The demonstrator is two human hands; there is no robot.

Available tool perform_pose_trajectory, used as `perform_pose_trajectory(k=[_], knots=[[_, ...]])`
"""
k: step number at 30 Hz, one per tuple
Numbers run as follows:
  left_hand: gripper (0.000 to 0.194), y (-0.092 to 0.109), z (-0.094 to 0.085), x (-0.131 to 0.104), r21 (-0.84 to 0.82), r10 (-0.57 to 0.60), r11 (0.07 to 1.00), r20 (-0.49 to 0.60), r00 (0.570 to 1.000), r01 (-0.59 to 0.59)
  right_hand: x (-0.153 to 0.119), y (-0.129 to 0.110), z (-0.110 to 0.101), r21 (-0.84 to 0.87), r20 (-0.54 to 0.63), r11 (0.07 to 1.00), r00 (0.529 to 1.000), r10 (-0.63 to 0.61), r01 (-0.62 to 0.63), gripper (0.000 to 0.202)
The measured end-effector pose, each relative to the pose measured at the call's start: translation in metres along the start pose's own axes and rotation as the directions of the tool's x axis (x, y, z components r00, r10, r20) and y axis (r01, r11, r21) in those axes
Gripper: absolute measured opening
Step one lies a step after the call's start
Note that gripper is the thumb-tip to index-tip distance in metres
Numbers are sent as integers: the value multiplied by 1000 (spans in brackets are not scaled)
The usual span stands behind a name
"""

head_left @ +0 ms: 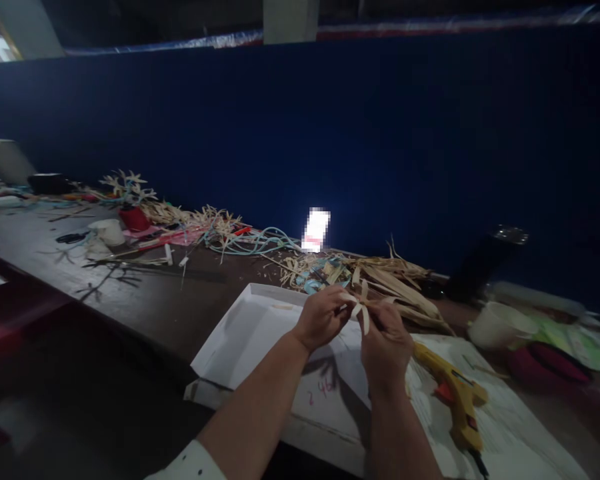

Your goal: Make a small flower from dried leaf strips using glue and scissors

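Above a shallow white cardboard box (260, 353), I hold a small pale flower (363, 310) with narrow petals that looks made of dried husk. My left hand (325, 317) pinches a petal on its left side. On the other side my right hand (387, 340) grips the flower low, near its centre, with the fingertips partly hidden behind the petals. A yellow glue gun (455, 393) with a red trigger lies on white paper to the right of my right hand. Dried husk strips (400, 287) lie just beyond both hands.
A bright phone-like screen (316, 230) stands behind the husk scraps. Light-blue cords (260, 241), a red spool (135, 218) and a white cup (107, 232) lie left along the table. At right are a white cup (500, 325), a dark pink bowl (550, 363) and a dark bottle (485, 260).
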State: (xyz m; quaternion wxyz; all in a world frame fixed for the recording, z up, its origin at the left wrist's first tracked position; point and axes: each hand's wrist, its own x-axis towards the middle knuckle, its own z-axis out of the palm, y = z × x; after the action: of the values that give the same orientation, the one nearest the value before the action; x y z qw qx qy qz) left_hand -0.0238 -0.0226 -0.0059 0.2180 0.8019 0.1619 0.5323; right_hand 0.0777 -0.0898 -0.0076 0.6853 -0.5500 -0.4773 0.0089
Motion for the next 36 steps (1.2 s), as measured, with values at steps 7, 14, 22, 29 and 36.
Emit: perform_pose_trajectory(k=[7, 14, 22, 29, 36], knots=[[13, -1, -1, 1, -13, 15, 1000, 5, 1000, -15, 1, -3, -1, -80, 5, 996, 999, -44, 45, 12], [12, -5, 1, 0, 12, -83, 996, -17, 996, 83, -1, -1, 1, -8, 85, 995, 991, 100, -100, 27], [19, -18, -17, 7, -99, -416, 899, -498, 761, 427, 3, -2, 3, 270, -145, 918, 930, 337, -290, 54], [24, -35, -23, 10, -333, -570, 806, -663, 486, 490, 7, 2, 3, 372, -238, 871, 874, 424, -322, 34], [18, -19, -21, 9, -89, -360, 914, -627, 691, 395, 5, -2, -3, 49, -188, 895, 876, 443, -442, 38]])
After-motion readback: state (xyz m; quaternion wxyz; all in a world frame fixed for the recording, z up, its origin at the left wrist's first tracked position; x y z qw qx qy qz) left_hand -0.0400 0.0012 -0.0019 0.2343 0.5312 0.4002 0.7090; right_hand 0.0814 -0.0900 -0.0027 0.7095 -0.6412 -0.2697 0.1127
